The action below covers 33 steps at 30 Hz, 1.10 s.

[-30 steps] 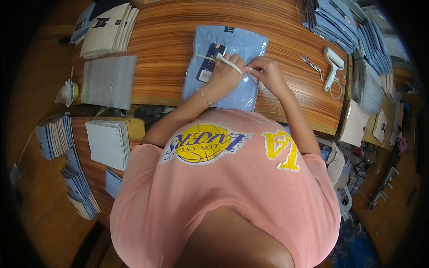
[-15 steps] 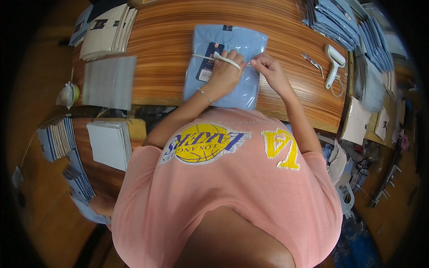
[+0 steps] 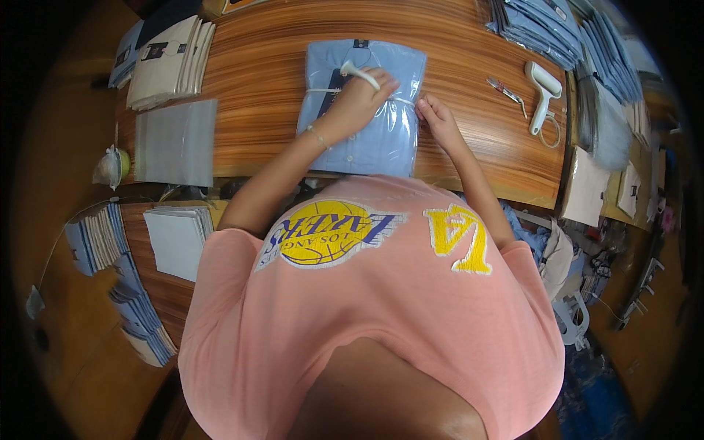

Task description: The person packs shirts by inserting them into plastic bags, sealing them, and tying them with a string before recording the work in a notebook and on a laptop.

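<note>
Lying flat just beyond the pink T-shirt (image 3: 345,301), a folded light-blue shirt in a clear plastic bag (image 3: 385,136) has its long axis running near to far, collar end far. To its left on the wood-grain table (image 3: 469,51) are flat translucent plastic sleeves (image 3: 176,143). The right hand (image 3: 433,114) is at the bag's right edge, thumb and fingertips close together; whether they pinch anything I cannot tell. A little farther and leftward, the left hand (image 3: 361,95) lies over the bag's middle, fingers curled beside a curved white strip (image 3: 361,74), its grip unclear. A thin white band (image 3: 402,101) crosses the bag between them, crosswise to that axis. Well right is a white lint roller (image 3: 544,82); far right, stacked light-blue bagged shirts (image 3: 535,33).
</note>
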Tool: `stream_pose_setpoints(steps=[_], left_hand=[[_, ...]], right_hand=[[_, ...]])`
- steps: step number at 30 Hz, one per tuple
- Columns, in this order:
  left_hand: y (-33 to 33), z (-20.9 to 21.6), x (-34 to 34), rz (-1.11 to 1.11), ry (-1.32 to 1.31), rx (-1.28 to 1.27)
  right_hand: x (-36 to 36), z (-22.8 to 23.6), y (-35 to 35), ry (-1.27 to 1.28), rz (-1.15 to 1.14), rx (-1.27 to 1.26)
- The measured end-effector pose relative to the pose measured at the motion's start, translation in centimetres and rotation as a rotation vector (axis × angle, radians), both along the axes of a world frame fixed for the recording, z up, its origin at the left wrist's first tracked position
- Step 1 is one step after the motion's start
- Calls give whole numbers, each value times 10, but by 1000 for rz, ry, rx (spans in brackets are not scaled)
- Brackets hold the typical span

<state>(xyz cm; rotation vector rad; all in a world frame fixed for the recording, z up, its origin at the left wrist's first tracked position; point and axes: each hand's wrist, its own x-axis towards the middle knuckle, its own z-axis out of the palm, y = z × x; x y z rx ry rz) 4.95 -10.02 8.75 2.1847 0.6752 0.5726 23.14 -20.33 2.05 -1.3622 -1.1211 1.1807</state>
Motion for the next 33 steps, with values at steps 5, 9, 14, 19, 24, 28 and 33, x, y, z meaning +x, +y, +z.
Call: stream_pose_setpoints(steps=[5,9,14,19,24,28,33], left_hand=[[-13,5,10,217,-517,-1044],[-13,22,-6,185,-584,-1188],[11,12,13,260,-728,-1444],[22,14,22,177,-191,161],[-11,14,20,-11,374,432],[-20,-4,30,-72,384,438],[-11,-25,36,-162,52,453]], right_hand=[[-2,19,-3,-580,10,42],[19,-1,-6,-520,49,-103],[18,-25,5,-131,222,-186],[21,-22,11,-139,304,-255],[23,-25,13,-85,283,-312],[22,-21,14,-114,310,-274],[16,-15,10,-147,245,-270]])
